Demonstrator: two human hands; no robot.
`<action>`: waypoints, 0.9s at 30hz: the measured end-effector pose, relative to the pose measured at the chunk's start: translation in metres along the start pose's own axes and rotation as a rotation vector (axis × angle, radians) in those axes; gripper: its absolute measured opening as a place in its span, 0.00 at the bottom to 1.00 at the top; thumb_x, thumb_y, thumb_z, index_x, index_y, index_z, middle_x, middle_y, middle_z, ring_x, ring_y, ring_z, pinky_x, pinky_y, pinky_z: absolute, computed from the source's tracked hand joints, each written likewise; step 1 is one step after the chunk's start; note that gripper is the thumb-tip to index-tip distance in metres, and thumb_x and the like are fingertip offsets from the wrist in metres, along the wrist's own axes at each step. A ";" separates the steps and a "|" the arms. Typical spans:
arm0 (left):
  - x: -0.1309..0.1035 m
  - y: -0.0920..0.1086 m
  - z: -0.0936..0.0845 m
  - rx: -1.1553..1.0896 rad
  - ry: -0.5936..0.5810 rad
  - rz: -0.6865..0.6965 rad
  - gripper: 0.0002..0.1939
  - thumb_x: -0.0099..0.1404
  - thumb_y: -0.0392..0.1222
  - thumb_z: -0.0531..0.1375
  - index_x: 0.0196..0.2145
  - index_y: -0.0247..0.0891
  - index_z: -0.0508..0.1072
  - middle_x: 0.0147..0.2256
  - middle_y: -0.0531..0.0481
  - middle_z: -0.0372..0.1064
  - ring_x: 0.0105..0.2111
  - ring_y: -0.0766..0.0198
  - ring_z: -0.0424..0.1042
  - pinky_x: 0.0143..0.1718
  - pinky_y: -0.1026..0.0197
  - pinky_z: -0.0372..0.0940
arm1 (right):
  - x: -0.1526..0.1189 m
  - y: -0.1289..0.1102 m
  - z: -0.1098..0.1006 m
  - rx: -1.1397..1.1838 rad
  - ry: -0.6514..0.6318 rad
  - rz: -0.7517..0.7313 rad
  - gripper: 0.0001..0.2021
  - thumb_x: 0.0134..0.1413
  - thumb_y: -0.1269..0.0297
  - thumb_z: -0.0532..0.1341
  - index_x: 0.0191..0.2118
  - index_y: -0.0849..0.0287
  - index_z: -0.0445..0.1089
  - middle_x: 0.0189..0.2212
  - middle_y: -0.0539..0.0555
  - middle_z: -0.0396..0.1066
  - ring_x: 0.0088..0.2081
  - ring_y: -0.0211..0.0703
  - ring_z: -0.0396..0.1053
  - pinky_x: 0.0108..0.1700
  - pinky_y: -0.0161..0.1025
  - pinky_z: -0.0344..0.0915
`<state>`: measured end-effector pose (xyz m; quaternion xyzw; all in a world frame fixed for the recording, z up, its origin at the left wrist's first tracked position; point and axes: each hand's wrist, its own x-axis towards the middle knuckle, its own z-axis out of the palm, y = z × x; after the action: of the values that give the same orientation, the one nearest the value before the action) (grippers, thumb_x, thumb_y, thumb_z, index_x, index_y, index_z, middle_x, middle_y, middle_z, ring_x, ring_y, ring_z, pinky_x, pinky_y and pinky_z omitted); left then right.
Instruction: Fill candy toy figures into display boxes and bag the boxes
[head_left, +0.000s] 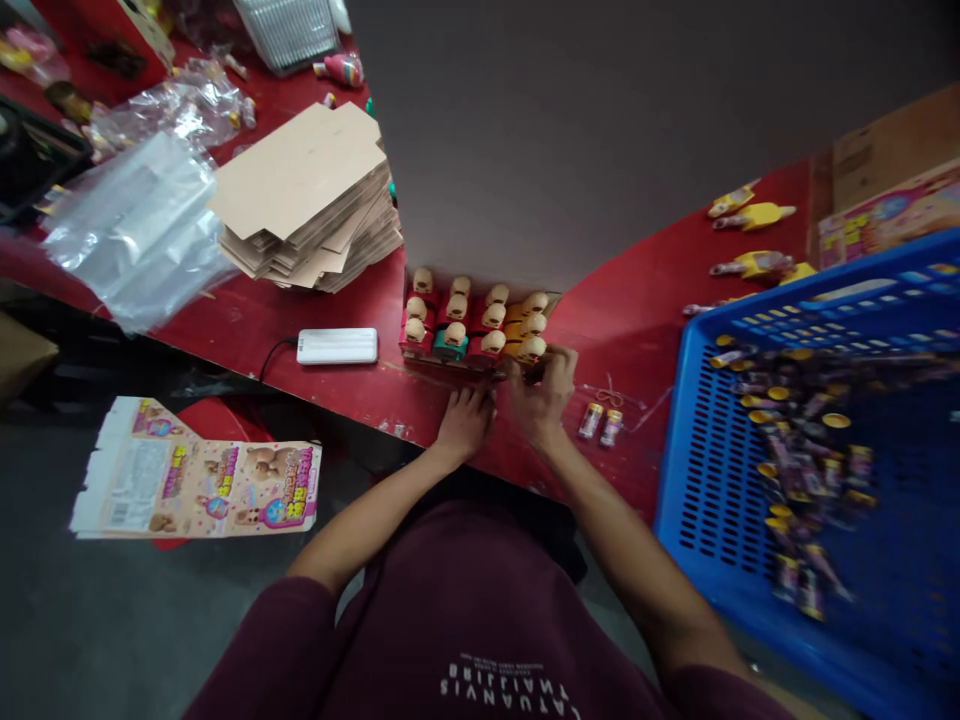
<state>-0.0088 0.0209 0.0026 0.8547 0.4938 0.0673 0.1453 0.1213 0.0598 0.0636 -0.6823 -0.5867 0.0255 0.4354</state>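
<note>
A cardboard box (439,371) stands at the red table's front edge, packed with rows of small toys with tan animal-like heads (493,317) and red, green and yellow bodies. Against the box's front side, palm down, lies my left hand (466,422), its fingers stretched forward; the fingertips are partly in shadow. My right hand (545,395) is closed around the box's front right corner, thumb in front and fingers bent along the side, just below the yellow toys. Two small tubes (601,424) with wrappers lie to the right of my right hand.
Left of the box are a white power bank (337,346) with a black cable, a stack of flat cardboard (300,180) and clear plastic bags (139,225). A printed flat carton (202,475) rests on a red stool. At right stands a blue crate (675,500) of tubes; yellow toys (761,215) lie behind.
</note>
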 end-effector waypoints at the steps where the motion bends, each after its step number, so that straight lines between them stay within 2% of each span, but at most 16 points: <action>1: 0.000 0.000 0.000 0.002 0.002 0.001 0.20 0.70 0.42 0.50 0.57 0.37 0.67 0.64 0.38 0.54 0.49 0.48 0.64 0.50 0.44 0.61 | -0.001 0.001 0.000 0.014 -0.011 0.011 0.13 0.56 0.52 0.62 0.37 0.56 0.63 0.39 0.58 0.64 0.32 0.45 0.65 0.30 0.42 0.66; 4: 0.000 0.001 -0.003 0.005 0.016 -0.006 0.20 0.69 0.42 0.52 0.56 0.37 0.69 0.64 0.38 0.55 0.50 0.48 0.64 0.50 0.44 0.61 | -0.013 0.005 -0.003 0.080 -0.107 0.024 0.13 0.58 0.55 0.60 0.45 0.56 0.67 0.42 0.58 0.64 0.32 0.43 0.66 0.31 0.43 0.68; 6: 0.000 0.001 -0.005 -0.004 0.033 -0.016 0.19 0.68 0.41 0.53 0.54 0.36 0.70 0.65 0.39 0.54 0.50 0.48 0.64 0.50 0.44 0.62 | -0.022 0.008 -0.007 0.124 -0.183 0.007 0.17 0.60 0.57 0.57 0.54 0.54 0.65 0.43 0.58 0.64 0.31 0.42 0.65 0.30 0.42 0.68; 7: 0.000 0.001 -0.005 -0.015 0.042 -0.021 0.18 0.68 0.41 0.53 0.54 0.36 0.70 0.65 0.39 0.53 0.51 0.48 0.64 0.50 0.44 0.62 | -0.023 0.010 -0.009 0.138 -0.198 -0.007 0.20 0.61 0.58 0.56 0.58 0.53 0.62 0.43 0.58 0.64 0.31 0.42 0.65 0.30 0.42 0.68; 9: -0.001 0.001 -0.005 -0.051 0.055 -0.030 0.19 0.68 0.41 0.54 0.54 0.36 0.70 0.66 0.40 0.52 0.51 0.49 0.64 0.51 0.44 0.63 | -0.014 0.009 -0.016 0.171 -0.137 -0.031 0.25 0.62 0.59 0.55 0.63 0.51 0.56 0.43 0.58 0.64 0.34 0.44 0.66 0.34 0.44 0.69; 12: -0.003 0.000 -0.004 -0.168 0.084 -0.071 0.23 0.67 0.41 0.54 0.59 0.37 0.65 0.64 0.42 0.56 0.53 0.50 0.65 0.55 0.43 0.62 | 0.042 -0.009 -0.033 0.316 0.050 -0.041 0.24 0.66 0.54 0.48 0.65 0.51 0.55 0.48 0.60 0.64 0.44 0.48 0.67 0.42 0.49 0.68; 14: -0.008 -0.002 -0.005 -0.297 0.152 -0.104 0.23 0.67 0.40 0.54 0.60 0.38 0.63 0.63 0.42 0.59 0.56 0.52 0.64 0.58 0.44 0.61 | 0.097 -0.034 -0.049 0.466 0.050 -0.019 0.28 0.68 0.50 0.36 0.61 0.54 0.61 0.50 0.62 0.65 0.48 0.50 0.68 0.44 0.50 0.67; 15: -0.012 -0.004 -0.005 -0.373 0.210 -0.118 0.23 0.67 0.39 0.53 0.60 0.37 0.64 0.61 0.42 0.61 0.57 0.54 0.64 0.59 0.45 0.60 | 0.124 -0.047 -0.060 0.553 -0.042 0.016 0.35 0.67 0.50 0.28 0.59 0.56 0.64 0.49 0.64 0.67 0.50 0.51 0.68 0.46 0.50 0.66; 16: -0.017 -0.007 -0.007 -0.455 0.281 -0.131 0.22 0.68 0.38 0.53 0.59 0.37 0.64 0.60 0.41 0.63 0.58 0.56 0.64 0.59 0.47 0.61 | 0.148 -0.060 -0.071 0.663 -0.187 0.031 0.43 0.64 0.49 0.20 0.55 0.58 0.67 0.48 0.65 0.68 0.51 0.51 0.68 0.47 0.50 0.65; 18: -0.032 -0.014 -0.011 -0.625 0.449 -0.172 0.20 0.68 0.39 0.52 0.56 0.36 0.66 0.56 0.39 0.67 0.56 0.57 0.66 0.57 0.49 0.63 | 0.178 -0.080 -0.093 0.788 -0.458 0.049 0.50 0.58 0.44 0.16 0.47 0.57 0.73 0.44 0.64 0.72 0.49 0.50 0.70 0.45 0.48 0.66; 20: -0.050 -0.023 -0.017 -0.806 0.616 -0.277 0.18 0.68 0.43 0.54 0.53 0.37 0.69 0.52 0.39 0.70 0.51 0.57 0.71 0.53 0.50 0.67 | 0.183 -0.090 -0.109 0.808 -0.713 0.018 0.46 0.58 0.36 0.23 0.36 0.55 0.75 0.38 0.61 0.74 0.44 0.50 0.72 0.44 0.48 0.67; 22: -0.070 -0.035 -0.022 -0.943 0.744 -0.413 0.17 0.65 0.48 0.59 0.48 0.38 0.72 0.47 0.40 0.73 0.45 0.55 0.74 0.49 0.50 0.69 | 0.165 -0.091 -0.114 0.701 -0.947 -0.074 0.37 0.59 0.32 0.38 0.29 0.56 0.73 0.33 0.59 0.75 0.40 0.50 0.73 0.44 0.47 0.68; 23: -0.080 -0.041 -0.025 -0.984 0.789 -0.475 0.18 0.63 0.49 0.61 0.47 0.38 0.73 0.44 0.41 0.74 0.43 0.54 0.74 0.47 0.51 0.70 | 0.150 -0.089 -0.112 0.594 -1.023 -0.151 0.33 0.58 0.33 0.46 0.29 0.57 0.73 0.33 0.58 0.75 0.39 0.50 0.73 0.45 0.48 0.68; 24: -0.089 -0.048 -0.028 -1.006 0.824 -0.527 0.18 0.62 0.51 0.62 0.46 0.37 0.74 0.42 0.41 0.75 0.42 0.54 0.74 0.45 0.51 0.71 | 0.133 -0.086 -0.107 0.451 -1.039 -0.244 0.30 0.56 0.34 0.52 0.32 0.58 0.75 0.37 0.59 0.75 0.42 0.51 0.72 0.47 0.49 0.67; 25: -0.096 -0.054 -0.030 -1.013 0.850 -0.566 0.19 0.62 0.52 0.61 0.45 0.36 0.73 0.41 0.41 0.75 0.40 0.54 0.75 0.42 0.51 0.71 | 0.116 -0.083 -0.099 0.278 -1.001 -0.346 0.28 0.53 0.35 0.57 0.39 0.58 0.75 0.43 0.61 0.73 0.46 0.55 0.70 0.50 0.52 0.65; 27: -0.107 -0.065 -0.035 -1.026 0.896 -0.653 0.19 0.65 0.53 0.58 0.45 0.35 0.73 0.39 0.42 0.75 0.37 0.56 0.75 0.38 0.54 0.71 | 0.086 -0.075 -0.078 -0.072 -0.842 -0.531 0.39 0.46 0.36 0.63 0.57 0.60 0.67 0.58 0.67 0.62 0.59 0.65 0.58 0.57 0.58 0.57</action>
<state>-0.1257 -0.0346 0.0185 0.3811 0.6406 0.5833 0.3228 0.1316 0.0811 0.1997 -0.4546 -0.8655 0.1666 0.1284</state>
